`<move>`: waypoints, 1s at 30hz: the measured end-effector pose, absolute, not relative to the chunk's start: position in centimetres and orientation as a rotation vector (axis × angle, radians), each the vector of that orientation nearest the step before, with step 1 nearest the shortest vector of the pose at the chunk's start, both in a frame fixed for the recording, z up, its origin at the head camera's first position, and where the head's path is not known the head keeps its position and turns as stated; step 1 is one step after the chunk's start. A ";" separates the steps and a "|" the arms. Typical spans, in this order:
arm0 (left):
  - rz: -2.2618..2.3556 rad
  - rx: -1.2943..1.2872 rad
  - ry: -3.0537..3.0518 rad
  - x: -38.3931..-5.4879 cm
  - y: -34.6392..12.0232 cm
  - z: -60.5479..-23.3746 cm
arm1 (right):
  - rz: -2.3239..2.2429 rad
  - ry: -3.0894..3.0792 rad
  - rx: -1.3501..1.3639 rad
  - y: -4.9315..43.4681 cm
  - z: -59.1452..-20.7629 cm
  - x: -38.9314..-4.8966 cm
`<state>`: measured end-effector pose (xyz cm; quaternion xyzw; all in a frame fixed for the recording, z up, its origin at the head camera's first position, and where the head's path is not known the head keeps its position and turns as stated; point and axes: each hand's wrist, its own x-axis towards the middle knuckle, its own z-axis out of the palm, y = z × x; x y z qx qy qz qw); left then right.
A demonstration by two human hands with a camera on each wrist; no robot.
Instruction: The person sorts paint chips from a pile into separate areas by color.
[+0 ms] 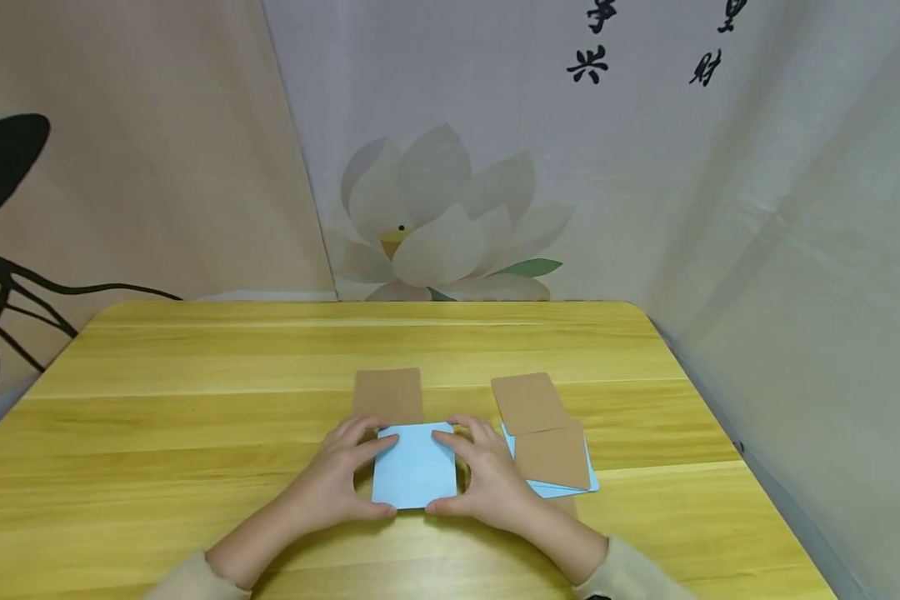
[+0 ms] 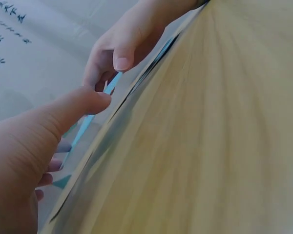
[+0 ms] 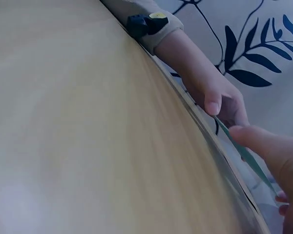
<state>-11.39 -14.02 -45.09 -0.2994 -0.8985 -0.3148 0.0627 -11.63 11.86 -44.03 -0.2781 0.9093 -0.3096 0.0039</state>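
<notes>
A square light-blue card (image 1: 415, 467) is held between both hands just over the table, its plain blue face toward the head camera. My left hand (image 1: 336, 475) grips its left side, thumb at the near corner and fingers at the far one. Along the right side, my right hand (image 1: 487, 477) grips it the same way. Both wrist views show the blue card edge-on, tilted, with a thumb at its near edge. Behind the left fingers lies a brown card (image 1: 387, 395), partly hidden by the held card and the hand.
Right of the right hand lies a loose, overlapping pile: a brown card (image 1: 551, 454) over blue cards (image 1: 547, 490), with another brown card (image 1: 528, 402) at its far side. The wooden table (image 1: 195, 467) ends at a curtain (image 1: 607, 192) with a printed lotus.
</notes>
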 end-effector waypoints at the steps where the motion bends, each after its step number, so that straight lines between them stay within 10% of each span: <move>1: -0.943 -0.897 -2.724 -11.3 -14.3 -45.1 | -0.960 2.857 -0.872 11.6 -44.1 -11.5; 30: -0.926 -0.864 -2.863 -10.0 -17.7 -45.8 | -0.816 2.809 -0.892 8.0 -45.3 -10.4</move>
